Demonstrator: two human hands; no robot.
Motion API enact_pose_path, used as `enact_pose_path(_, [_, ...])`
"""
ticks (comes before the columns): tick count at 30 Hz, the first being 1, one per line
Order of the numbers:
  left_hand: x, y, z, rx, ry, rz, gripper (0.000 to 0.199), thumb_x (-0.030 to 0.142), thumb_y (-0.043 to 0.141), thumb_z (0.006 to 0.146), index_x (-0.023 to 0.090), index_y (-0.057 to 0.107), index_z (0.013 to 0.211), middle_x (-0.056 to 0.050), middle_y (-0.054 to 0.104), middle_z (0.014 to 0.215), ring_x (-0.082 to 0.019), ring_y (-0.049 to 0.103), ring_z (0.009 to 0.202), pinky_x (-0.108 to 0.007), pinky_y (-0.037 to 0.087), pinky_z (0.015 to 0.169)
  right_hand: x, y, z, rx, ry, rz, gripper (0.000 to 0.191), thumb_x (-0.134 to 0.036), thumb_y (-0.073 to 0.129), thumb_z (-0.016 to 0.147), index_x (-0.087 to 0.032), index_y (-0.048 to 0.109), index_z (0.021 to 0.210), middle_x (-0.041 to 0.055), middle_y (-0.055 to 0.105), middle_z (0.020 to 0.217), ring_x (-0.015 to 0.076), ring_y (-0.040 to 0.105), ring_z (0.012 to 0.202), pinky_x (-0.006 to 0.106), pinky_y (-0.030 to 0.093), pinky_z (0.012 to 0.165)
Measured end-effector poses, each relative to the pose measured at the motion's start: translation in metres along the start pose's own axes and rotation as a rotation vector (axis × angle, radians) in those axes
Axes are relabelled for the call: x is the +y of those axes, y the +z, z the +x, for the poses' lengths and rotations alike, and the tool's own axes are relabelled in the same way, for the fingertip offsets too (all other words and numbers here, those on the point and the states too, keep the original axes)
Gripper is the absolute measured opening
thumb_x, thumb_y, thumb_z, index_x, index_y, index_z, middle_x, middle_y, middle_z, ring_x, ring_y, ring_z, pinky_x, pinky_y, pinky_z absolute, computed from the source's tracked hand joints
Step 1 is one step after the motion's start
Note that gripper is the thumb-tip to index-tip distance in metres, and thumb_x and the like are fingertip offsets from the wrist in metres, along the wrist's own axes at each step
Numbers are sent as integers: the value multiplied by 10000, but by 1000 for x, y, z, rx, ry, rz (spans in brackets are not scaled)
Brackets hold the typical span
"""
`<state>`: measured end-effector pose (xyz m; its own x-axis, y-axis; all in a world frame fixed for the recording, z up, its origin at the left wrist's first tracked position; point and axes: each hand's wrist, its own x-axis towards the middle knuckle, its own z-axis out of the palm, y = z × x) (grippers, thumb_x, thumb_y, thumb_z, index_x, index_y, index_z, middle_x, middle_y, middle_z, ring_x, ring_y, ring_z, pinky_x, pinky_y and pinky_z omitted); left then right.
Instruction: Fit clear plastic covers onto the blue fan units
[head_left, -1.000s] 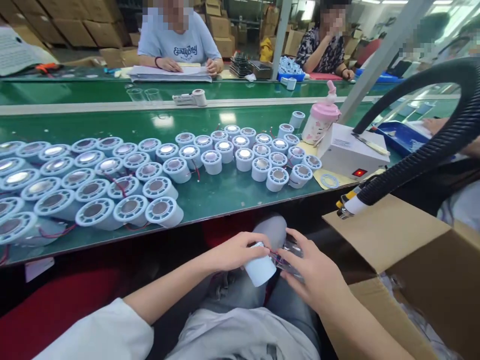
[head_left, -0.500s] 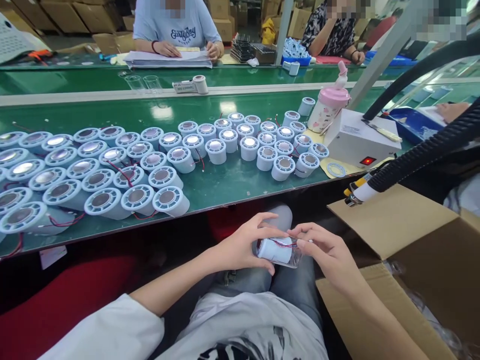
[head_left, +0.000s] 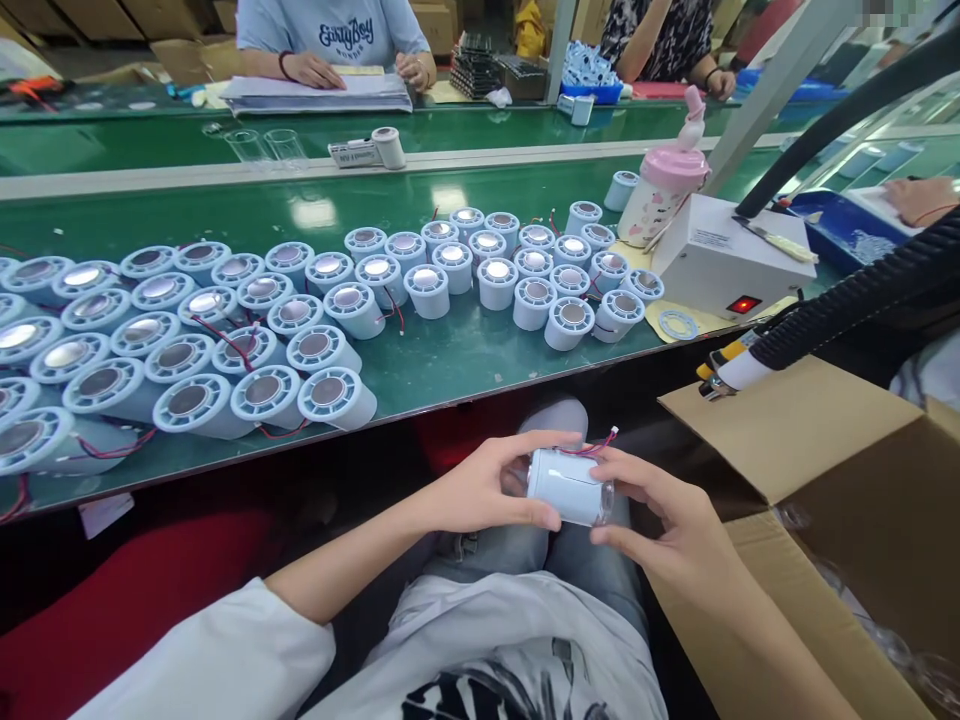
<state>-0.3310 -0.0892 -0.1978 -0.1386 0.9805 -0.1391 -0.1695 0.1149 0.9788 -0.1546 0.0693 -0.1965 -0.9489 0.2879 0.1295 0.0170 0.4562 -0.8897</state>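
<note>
A light-blue cylinder (head_left: 566,484) with a clear transparent sleeve around it lies sideways between my hands, above my lap. My left hand (head_left: 491,490) grips its left end, thumb below and fingers above. My right hand (head_left: 660,500) holds the right end, where the clear rim shows, with fingers on top and thumb beneath. A thin red and dark wire (head_left: 589,449) with a small white connector sticks up over the cylinder's top. Beyond my hands, many similar light-blue cylinders (head_left: 334,398) stand on the green table (head_left: 450,372), some with red wires.
An open cardboard box (head_left: 802,425) with clear parts inside is at my right. Above it hang a black hose (head_left: 847,295) and a white box (head_left: 731,255) with a lit red switch. A pink-lidded bottle (head_left: 664,195) stands beside it. People sit across the table.
The cylinder has been raised slightly and turned. The wire now sticks up above it instead of lying along its side. My right fingers have moved from the wire onto the cylinder's right end.
</note>
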Motion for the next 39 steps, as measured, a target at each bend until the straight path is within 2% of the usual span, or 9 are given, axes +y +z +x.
enact_pose_path(4, [4, -1, -3, -6, 86, 99, 735, 283, 809, 664, 284, 510, 1336, -97, 544, 1341, -267, 567, 1140, -354, 502, 917, -5, -1, 0, -24, 58, 115, 364, -266, 758, 777, -269, 616, 1113, 42, 625, 1220, 234, 605, 1109, 324, 558, 915])
enact_pose_path(7, [7, -2, -5, -22, 143, 125, 736, 262, 806, 670, 293, 504, 1340, -96, 514, 1383, -283, 516, 1232, -382, 472, 983, -8, -1, 0, -38, 118, 194, 364, -270, 748, 791, -283, 602, 1124, 26, 624, 1191, 206, 601, 1084, 297, 556, 909])
enact_pose_path(11, [9, -4, -6, -39, 186, 183, 739, 230, 807, 668, 297, 505, 1339, -89, 518, 1378, -274, 507, 1249, -378, 457, 1006, -10, 0, 1, -72, 217, 314, 372, -282, 728, 813, -297, 581, 1154, 20, 600, 1183, 180, 606, 1035, 270, 552, 883])
enact_pose_path(16, [9, -5, -8, -48, 218, 221, 788, 174, 823, 637, 322, 499, 1341, -64, 526, 1372, -248, 514, 1242, -329, 468, 991, -11, 1, 1, -118, 315, 468, 376, -318, 711, 826, -274, 556, 1166, 54, 597, 1188, 211, 606, 1034, 297, 548, 844])
enact_pose_path(22, [7, -5, -9, -42, 216, 228, 763, 197, 823, 640, 299, 517, 1331, -80, 528, 1368, -255, 503, 1253, -329, 475, 985, -10, -1, 3, -144, 388, 516, 351, -350, 683, 844, -238, 536, 1142, 75, 625, 1124, 192, 614, 926, 284, 554, 766])
enact_pose_path(26, [6, -5, -9, -47, 238, 225, 769, 191, 825, 634, 293, 518, 1332, -90, 524, 1375, -264, 487, 1272, -344, 477, 992, -9, -1, 6, -185, 448, 588, 318, -389, 647, 869, -216, 525, 1106, 51, 651, 991, 149, 624, 806, 246, 555, 692])
enact_pose_path(30, [4, -5, -9, -59, 263, 232, 802, 143, 830, 618, 333, 511, 1329, -60, 525, 1378, -242, 489, 1272, -315, 480, 987, -10, 3, 7, -149, 541, 680, 355, -489, 646, 842, -195, 534, 1004, 6, 639, 784, 128, 626, 656, 238, 567, 597])
enact_pose_path(34, [4, -5, -10, -59, 262, 236, 826, 118, 835, 599, 342, 513, 1325, -49, 525, 1379, -232, 493, 1267, -300, 478, 989, -12, 9, 8, -138, 606, 781, 404, -555, 627, 827, -173, 535, 920, 9, 652, 681, 132, 652, 567, 199, 543, 501])
enact_pose_path(39, [3, -5, -9, -61, 265, 199, 810, 114, 833, 600, 324, 524, 1319, -76, 526, 1372, -255, 498, 1267, -347, 475, 1003, -11, 15, 11, -153, 672, 889, 469, -619, 606, 808, -160, 558, 884, 6, 651, 587, 128, 646, 469, 153, 501, 410])
